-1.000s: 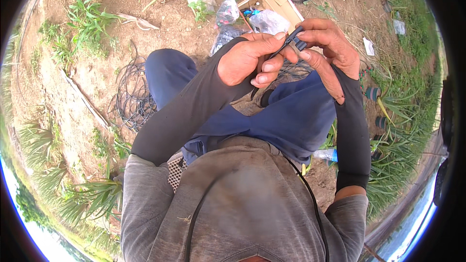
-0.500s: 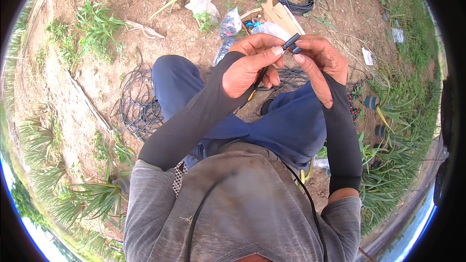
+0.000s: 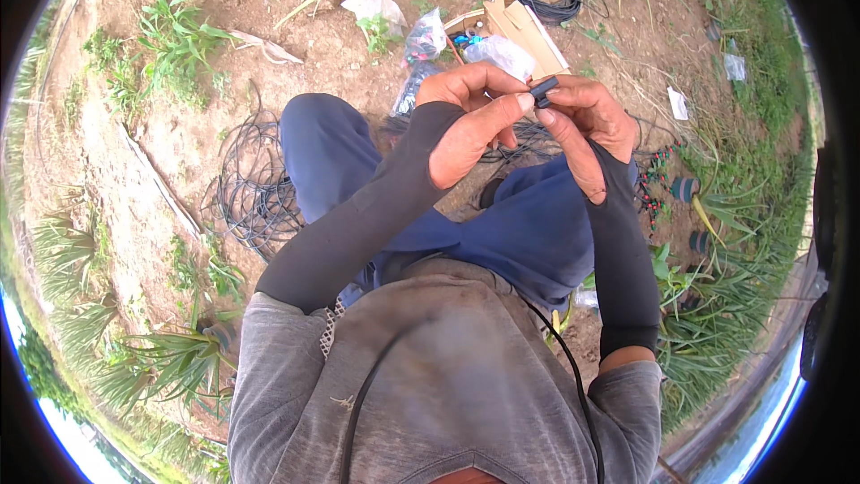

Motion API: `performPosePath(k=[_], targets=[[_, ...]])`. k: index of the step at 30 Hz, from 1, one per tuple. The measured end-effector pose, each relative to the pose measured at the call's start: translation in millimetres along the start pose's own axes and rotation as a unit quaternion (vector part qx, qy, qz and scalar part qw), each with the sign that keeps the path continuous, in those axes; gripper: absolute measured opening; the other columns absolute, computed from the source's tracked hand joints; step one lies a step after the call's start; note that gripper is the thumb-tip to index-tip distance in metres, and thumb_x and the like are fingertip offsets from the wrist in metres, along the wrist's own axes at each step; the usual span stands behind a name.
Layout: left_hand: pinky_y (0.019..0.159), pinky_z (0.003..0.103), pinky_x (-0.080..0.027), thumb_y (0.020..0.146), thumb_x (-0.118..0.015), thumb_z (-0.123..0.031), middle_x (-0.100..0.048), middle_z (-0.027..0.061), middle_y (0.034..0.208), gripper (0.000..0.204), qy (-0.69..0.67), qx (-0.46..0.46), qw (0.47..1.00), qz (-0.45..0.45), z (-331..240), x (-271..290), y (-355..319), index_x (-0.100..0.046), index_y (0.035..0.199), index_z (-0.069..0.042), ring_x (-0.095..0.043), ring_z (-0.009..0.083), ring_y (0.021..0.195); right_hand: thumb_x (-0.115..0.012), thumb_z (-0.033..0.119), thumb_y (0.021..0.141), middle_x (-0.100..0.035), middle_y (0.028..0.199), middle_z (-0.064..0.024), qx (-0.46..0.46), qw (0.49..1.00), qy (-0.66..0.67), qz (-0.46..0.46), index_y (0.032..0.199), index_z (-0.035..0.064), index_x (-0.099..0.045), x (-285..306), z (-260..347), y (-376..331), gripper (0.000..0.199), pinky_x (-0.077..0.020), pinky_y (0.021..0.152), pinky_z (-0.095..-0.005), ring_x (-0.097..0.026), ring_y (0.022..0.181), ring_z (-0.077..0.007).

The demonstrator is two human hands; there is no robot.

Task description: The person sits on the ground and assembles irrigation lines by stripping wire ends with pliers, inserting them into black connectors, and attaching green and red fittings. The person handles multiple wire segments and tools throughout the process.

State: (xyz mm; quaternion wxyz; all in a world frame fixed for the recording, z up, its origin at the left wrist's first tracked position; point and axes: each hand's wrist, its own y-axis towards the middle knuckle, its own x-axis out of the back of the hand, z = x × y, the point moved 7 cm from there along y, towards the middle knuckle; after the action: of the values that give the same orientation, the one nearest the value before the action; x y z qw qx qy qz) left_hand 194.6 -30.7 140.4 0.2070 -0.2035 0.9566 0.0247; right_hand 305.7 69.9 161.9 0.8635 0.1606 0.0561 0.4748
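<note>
In front of my raised knees, both hands meet around a small black tubular piece (image 3: 543, 91), which looks like a short pipe fitting. My left hand (image 3: 470, 121) pinches its near left side between thumb and forefinger, the other fingers curled below. From the right, my right hand (image 3: 591, 116) grips the piece with thumb and fingertips. The fingers cover part of it, so its exact kind is unclear. Beneath the hands, dark thin tubing (image 3: 524, 145) lies on the soil between my legs.
Beyond the hands stands an open cardboard box (image 3: 524, 31) with plastic bags and small blue parts. A bag of small parts (image 3: 425, 40) lies left of it. Coiled black tubing (image 3: 560, 9) is behind, and loose tubing (image 3: 255, 188) beside my left knee. Potted spiky plants (image 3: 699, 242) stand right.
The black piece has turned a little and sits slightly lower between the fingertips. My left hand has shifted slightly right; a yellow-orange item below it no longer shows.
</note>
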Motion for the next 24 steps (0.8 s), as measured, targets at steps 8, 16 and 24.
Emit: performPosePath(k=[8,16,24], targets=[[0.059,0.022,-0.046,0.092,-0.06,-0.02,-0.062,0.0034,0.081,0.02,-0.053,0.047,0.997,0.014,27.3,14.9,12.6,-0.062,0.099,-0.001,-0.058,0.01,0.063,-0.07,0.002,0.081,-0.058,0.102,-0.009,-0.091,0.993,0.072,-0.009,0.116,0.0017,-0.054,-8.8,-12.5,8.0,0.038,-0.0472,0.084,-0.0305,-0.057,0.097,-0.0157],[0.058,0.024,-0.046,0.094,-0.052,-0.016,-0.062,0.005,0.084,0.028,0.112,0.159,0.973,0.126,82.9,23.1,17.9,-0.057,0.116,0.0,-0.057,0.009,0.064,-0.071,0.004,0.081,-0.056,0.083,-0.0007,-0.218,0.975,0.002,0.034,0.116,0.0041,-0.054,0.0,-92.4,-16.1,0.038,-0.0439,0.069,-0.0213,-0.053,0.075,-0.0078],[0.056,0.028,-0.046,0.091,-0.055,-0.018,-0.063,0.0098,0.074,0.029,0.285,0.134,0.948,-0.039,79.3,149.3,110.3,-0.061,0.11,0.004,-0.058,0.0146,0.059,-0.061,0.016,0.091,-0.062,0.092,-0.0022,-0.346,0.937,-0.014,0.054,0.12,0.0025,-0.058,9.4,-214.1,-16.8,0.032,-0.0441,0.074,-0.0231,-0.055,0.083,-0.0078]])
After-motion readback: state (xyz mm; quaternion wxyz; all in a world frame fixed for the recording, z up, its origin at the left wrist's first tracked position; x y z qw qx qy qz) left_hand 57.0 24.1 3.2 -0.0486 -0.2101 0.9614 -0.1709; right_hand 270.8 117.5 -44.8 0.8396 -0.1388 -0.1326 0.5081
